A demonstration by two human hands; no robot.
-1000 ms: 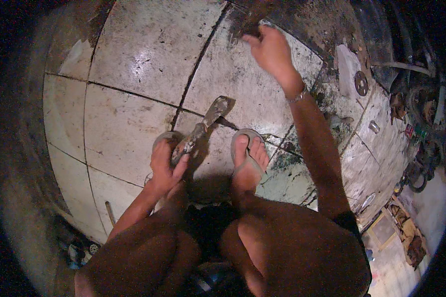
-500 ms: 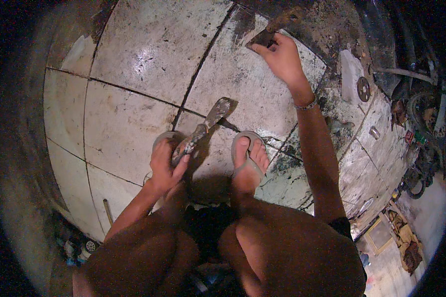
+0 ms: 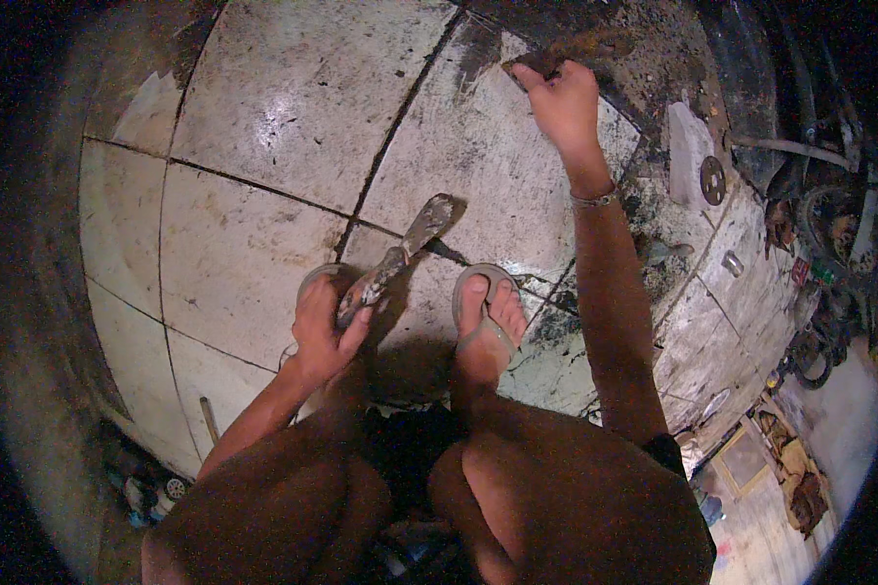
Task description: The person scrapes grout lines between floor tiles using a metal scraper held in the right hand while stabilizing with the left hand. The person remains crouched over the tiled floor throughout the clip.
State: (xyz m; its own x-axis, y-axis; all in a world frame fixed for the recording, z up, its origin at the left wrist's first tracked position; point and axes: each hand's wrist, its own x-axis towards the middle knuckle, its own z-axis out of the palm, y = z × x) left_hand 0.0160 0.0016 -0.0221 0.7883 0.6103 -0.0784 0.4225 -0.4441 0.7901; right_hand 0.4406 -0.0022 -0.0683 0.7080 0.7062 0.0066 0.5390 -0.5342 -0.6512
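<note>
My left hand (image 3: 324,327) is closed round the handle of a grimy putty knife (image 3: 427,222). Its flat, caked blade points away to the right, just above the tiled floor (image 3: 263,224). With my right arm stretched far forward, my right hand (image 3: 564,109) pinches a thin dark flat piece (image 3: 510,68) at the far edge of a tile. Only an edge of that piece shows beyond the thumb; the fingers hide the rest. Beside them is a patch of brown dirt (image 3: 590,44).
My sandalled feet stand on the tiles, the right sandal (image 3: 488,336) in plain sight. To the right lie a white slab (image 3: 688,146), a round disc with holes (image 3: 712,180), a small metal cylinder (image 3: 732,262) and a wheel (image 3: 829,219). A stick (image 3: 210,419) lies at left.
My right hand has moved slightly right and turned, so the dark flat piece now shows only as a thin edge. The left hand and putty knife have barely moved.
</note>
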